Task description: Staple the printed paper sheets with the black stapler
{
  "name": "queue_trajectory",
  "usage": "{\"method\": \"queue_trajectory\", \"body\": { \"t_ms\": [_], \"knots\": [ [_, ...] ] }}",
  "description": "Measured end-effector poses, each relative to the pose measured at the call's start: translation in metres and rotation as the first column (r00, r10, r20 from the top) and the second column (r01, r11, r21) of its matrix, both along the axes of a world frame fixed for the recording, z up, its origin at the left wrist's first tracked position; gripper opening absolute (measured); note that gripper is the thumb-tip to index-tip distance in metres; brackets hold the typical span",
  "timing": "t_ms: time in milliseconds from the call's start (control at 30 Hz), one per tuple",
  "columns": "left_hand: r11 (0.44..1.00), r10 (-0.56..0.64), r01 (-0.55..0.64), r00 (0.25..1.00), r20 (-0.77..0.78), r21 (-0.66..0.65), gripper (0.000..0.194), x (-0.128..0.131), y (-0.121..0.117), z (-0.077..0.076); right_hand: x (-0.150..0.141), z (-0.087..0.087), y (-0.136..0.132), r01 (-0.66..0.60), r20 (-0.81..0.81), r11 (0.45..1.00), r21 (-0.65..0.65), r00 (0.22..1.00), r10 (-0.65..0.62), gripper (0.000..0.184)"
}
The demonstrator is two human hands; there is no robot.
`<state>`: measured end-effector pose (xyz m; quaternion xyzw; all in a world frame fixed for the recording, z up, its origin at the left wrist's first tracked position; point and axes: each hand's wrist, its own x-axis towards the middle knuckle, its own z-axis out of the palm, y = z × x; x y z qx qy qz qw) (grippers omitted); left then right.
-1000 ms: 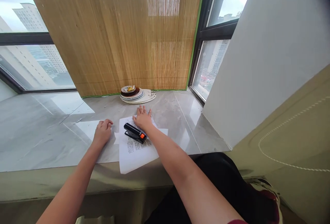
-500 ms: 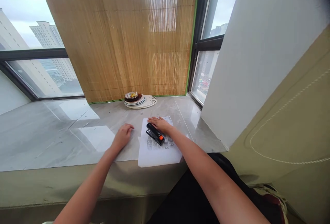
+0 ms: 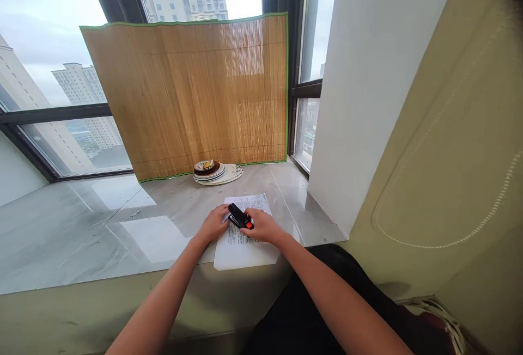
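Observation:
A black stapler (image 3: 237, 214) with an orange-red patch at its rear lies slantwise over the printed white paper (image 3: 245, 257). My right hand (image 3: 261, 225) is closed on the stapler's rear end, thumb and fingers at either side of the orange-red part. At the front end, my left hand (image 3: 215, 223) has bent fingers and thumb against the stapler's left side; its fingertips are partly hidden. Under both hands the paper rests on the grey tiled windowsill (image 3: 175, 205), its near edge reaching past the sill's front edge.
Stacked plates and small dishes (image 3: 210, 172) stand at the back of the sill on an oval white plate (image 3: 232, 174). Behind them a bamboo mat (image 3: 192, 99) leans against the window. A white wall (image 3: 359, 99) closes off the right side, with a bead chain (image 3: 445, 245) beyond.
My right hand has come back from the paper's top edge onto the stapler's rear. My left hand has moved right, from the bare sill to the stapler's front. The view has tilted up.

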<state>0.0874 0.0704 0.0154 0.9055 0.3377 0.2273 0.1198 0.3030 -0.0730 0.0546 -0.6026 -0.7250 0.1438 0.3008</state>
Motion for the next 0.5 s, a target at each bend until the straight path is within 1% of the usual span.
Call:
{"method": "queue_trajectory", "body": {
  "t_ms": [67,100,200,267,333,400,500],
  "knots": [
    [1.000,-0.021,0.021,1.000,-0.012,-0.003,0.058,-0.002,-0.003,0.003,-0.005,0.000,-0.003,0.036,0.016,0.999,0.030,0.999,-0.036,0.024],
    [0.999,-0.031,0.031,0.999,-0.018,-0.005,0.057,-0.002,-0.004,0.005,-0.005,0.001,-0.002,0.052,0.005,0.997,0.053,0.999,-0.052,0.022],
    [0.998,-0.055,0.055,0.997,-0.045,-0.006,0.054,-0.004,-0.009,0.011,0.004,0.004,0.005,0.117,-0.068,0.985,0.128,0.992,-0.109,0.032],
    [0.996,-0.084,0.084,0.993,-0.077,-0.005,0.049,-0.004,-0.012,0.014,0.014,0.005,0.012,0.157,-0.115,0.978,0.141,0.983,-0.141,0.037],
    [0.994,-0.112,0.112,0.988,-0.111,-0.003,0.045,-0.004,-0.013,0.017,0.023,0.003,0.018,0.175,-0.155,0.975,0.133,0.976,-0.154,0.038],
    [0.995,-0.102,0.103,0.986,-0.132,0.002,0.050,-0.002,-0.013,0.017,0.029,0.001,0.023,0.192,-0.190,0.973,0.128,0.968,-0.166,0.038],
    [0.999,-0.049,0.051,0.989,-0.138,0.010,0.061,0.002,-0.012,0.015,0.033,-0.003,0.028,0.209,-0.245,0.973,0.102,0.953,-0.179,0.039]
  ]
}}
